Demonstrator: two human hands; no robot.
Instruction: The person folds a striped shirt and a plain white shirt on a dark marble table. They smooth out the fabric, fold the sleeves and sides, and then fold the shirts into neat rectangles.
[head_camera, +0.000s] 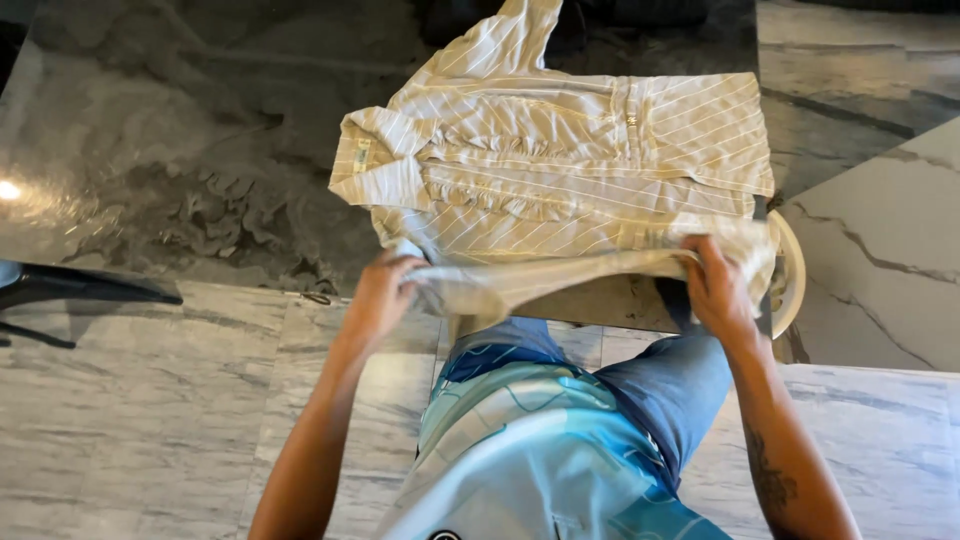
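Observation:
A beige shirt with thin white stripes (560, 160) lies spread on a dark glossy table (180, 150), collar to the left and ruffles down its front. My left hand (378, 298) grips the near edge of the shirt at its left end. My right hand (716, 288) grips the same near edge at its right end. Between the two hands the fabric edge is lifted and folded toward the shirt's middle. One sleeve sticks out past the shirt's far edge.
A round white object (792, 275) shows under the table's right corner. The floor is pale marbled tile (130, 400). A dark chair leg or stand (70, 290) juts in at the left. My blue top and jeans fill the bottom middle.

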